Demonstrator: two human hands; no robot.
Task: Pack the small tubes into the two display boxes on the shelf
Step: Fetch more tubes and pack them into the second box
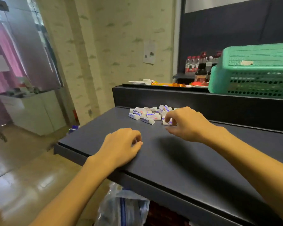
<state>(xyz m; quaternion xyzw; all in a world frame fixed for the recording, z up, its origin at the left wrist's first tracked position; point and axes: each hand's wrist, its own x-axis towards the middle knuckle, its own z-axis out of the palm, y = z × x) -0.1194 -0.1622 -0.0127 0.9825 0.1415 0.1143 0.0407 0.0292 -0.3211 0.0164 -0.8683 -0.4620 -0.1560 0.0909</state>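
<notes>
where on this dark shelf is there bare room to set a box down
Bare: the wide stretch of shelf between right hand and front edge. Crowded: the back, where the pile of tubes lies; left hand rests near the left corner.

A small shop, seen at one of its dark display shelves.

The dark metal shelf has the raised back panel of retail shelving, and a loose heap of small white tubes lies on it near that panel. Above and behind the shelf, rows of red-capped bottles stand as stock, with a green plastic basket to their right on the upper level. Below the shelf's front edge sits a clear plastic bag. Left of the shelf, a glossy tiled floor leads towards a white cabinet.
</notes>
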